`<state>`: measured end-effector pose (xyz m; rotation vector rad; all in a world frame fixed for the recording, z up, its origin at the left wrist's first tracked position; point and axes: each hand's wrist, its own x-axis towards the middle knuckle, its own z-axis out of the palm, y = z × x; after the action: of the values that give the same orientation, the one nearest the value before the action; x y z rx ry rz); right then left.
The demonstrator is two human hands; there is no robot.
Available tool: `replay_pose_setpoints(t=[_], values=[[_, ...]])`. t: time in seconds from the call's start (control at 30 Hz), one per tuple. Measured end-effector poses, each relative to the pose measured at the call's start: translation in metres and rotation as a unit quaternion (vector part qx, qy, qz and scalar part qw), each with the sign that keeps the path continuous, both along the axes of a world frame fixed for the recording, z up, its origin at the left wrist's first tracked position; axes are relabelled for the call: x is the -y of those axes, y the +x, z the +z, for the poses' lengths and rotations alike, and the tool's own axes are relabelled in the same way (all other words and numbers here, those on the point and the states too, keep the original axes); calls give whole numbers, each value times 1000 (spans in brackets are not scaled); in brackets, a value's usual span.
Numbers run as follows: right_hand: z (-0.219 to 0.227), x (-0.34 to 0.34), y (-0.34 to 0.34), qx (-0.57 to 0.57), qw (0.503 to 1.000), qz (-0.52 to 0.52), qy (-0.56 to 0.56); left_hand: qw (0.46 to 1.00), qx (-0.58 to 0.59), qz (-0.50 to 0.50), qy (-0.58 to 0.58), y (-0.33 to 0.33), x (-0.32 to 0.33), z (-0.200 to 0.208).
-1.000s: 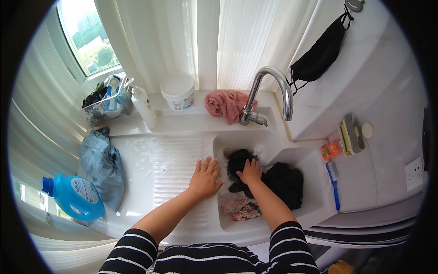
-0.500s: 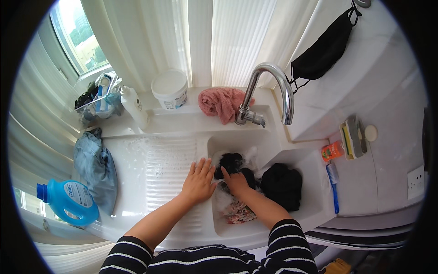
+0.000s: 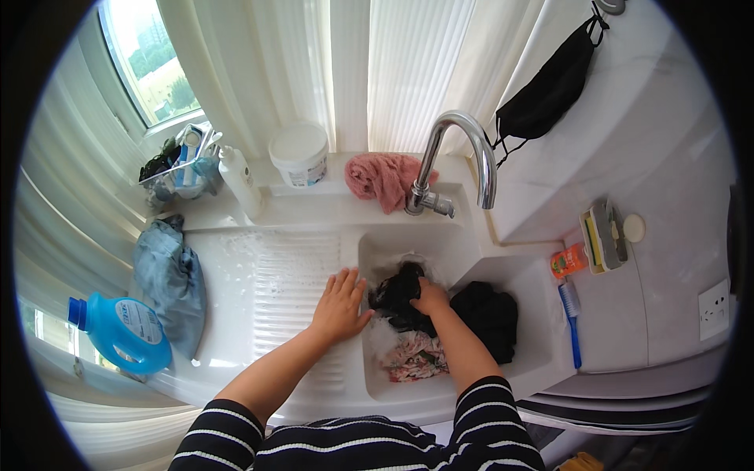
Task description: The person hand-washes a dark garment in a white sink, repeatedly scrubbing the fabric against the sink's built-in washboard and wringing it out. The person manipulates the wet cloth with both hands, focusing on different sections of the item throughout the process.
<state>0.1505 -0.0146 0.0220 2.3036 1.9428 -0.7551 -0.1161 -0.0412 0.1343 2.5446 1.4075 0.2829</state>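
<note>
Shifted rightward since a moment ago: right hand point(image 3: 430, 298). White sink point(image 3: 412, 234); ridged washboard point(image 3: 294, 271) at left. Black cloth point(image 3: 402, 284), crumpled, wet-looking, in sink beside white foam point(image 3: 381, 334). Left hand point(image 3: 339, 306): fingers spread wide, at washboard's edge. Right hand: against black cloth; cannot tell if gripping.

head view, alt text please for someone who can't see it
A person's right hand is on black cloth in a white sink basin, with patterned cloth nearer the person and a black bundle to the right. The left hand is spread over the ridged washboard at the basin's left, and a chrome faucet stands behind.
</note>
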Motion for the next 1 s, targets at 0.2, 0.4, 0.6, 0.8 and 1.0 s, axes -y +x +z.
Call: replay_pose_setpoints(t=[0.2,0.4,0.6,0.8,1.0], values=[[43,-1,-5,-161,983,82,41,997,76,-20,-17,-5,-7,-5],[244,2,-33,-282,918,236,145,923,367,-10,-114,6,-20,3],[330,15,-78,-319,873,277,244,719,577,25,-386,-9,-32,38],[323,13,-129,-546,770,161,288,571,725,83,-375,-79,-17,116],[229,12,-169,-548,802,119,207,588,684,212,-377,-132,-3,73]])
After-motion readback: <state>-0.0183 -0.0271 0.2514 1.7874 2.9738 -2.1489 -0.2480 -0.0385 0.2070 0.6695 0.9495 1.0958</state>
